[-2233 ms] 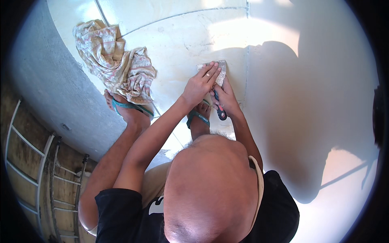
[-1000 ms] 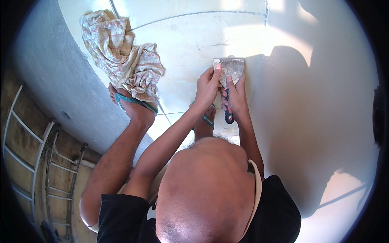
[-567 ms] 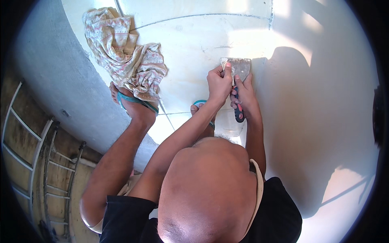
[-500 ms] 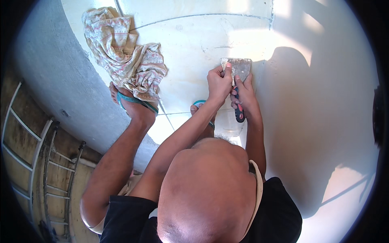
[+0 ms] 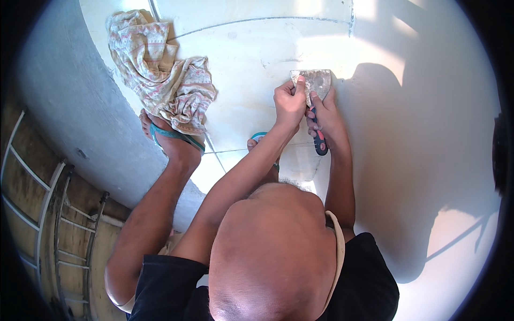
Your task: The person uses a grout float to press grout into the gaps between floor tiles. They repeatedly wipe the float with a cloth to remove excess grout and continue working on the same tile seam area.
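Observation:
A putty knife [image 5: 318, 88] with a wide, stained metal blade and a black-and-red handle points away from me, low over the pale tiles. My left hand [image 5: 290, 107] grips the left side of its blade, thumb lying on top of the metal. Around the neck and upper handle, my right hand [image 5: 326, 117] is closed, its thumb near the base of the blade. The handle's end sticks out below the right fingers. Whether the blade's far edge touches the surface I cannot tell.
A crumpled patterned cloth [image 5: 160, 69] lies at the far left, by my sandalled left foot [image 5: 174, 136]. A grey concrete strip [image 5: 64, 80] borders the tiles. Metal ladder-like frames [image 5: 48, 198] stand at lower left. A smooth pale surface [image 5: 407, 160] in shadow is on the right.
Both hands and the putty knife have shifted slightly farther away from me. The grip looks the same. The whole view has moved a little.

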`<state>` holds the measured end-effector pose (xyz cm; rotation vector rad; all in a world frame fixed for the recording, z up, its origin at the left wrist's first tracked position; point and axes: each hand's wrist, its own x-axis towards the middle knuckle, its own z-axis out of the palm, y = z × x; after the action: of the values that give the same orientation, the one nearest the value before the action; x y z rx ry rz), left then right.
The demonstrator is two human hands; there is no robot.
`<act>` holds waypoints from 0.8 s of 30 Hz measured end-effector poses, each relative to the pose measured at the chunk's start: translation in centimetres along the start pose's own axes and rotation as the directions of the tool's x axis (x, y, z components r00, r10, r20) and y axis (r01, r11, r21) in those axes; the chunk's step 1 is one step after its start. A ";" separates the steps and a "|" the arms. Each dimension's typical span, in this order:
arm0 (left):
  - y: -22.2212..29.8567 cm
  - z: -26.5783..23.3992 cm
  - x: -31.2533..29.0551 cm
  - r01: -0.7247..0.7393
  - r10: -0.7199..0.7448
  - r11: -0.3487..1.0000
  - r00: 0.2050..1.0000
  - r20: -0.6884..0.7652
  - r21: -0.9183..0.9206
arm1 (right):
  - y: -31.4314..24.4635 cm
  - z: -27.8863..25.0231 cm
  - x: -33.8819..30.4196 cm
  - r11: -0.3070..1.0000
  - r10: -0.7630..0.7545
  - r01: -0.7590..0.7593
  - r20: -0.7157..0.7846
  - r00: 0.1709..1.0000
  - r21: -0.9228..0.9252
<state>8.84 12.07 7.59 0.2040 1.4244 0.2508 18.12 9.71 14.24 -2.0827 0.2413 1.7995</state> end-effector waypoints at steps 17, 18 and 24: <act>-2.8 -7.7 -2.3 -0.114 0.145 0.981 0.968 -0.204 0.155 | 5.9 5.3 0.7 0.983 -0.030 0.050 0.116 0.993 -0.175; -1.8 -7.6 -2.1 -0.110 0.141 0.981 0.970 -0.199 0.159 | 4.3 5.9 0.4 0.993 -0.007 0.022 0.127 0.992 -0.113; 0.0 -8.0 -2.0 -0.133 0.175 0.964 0.969 -0.174 0.232 | 2.6 6.4 -0.5 0.994 0.075 -0.089 0.199 0.977 0.065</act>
<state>0.66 11.44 8.39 0.4842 1.6319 0.2469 11.27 9.76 13.61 -1.8542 0.3379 1.9979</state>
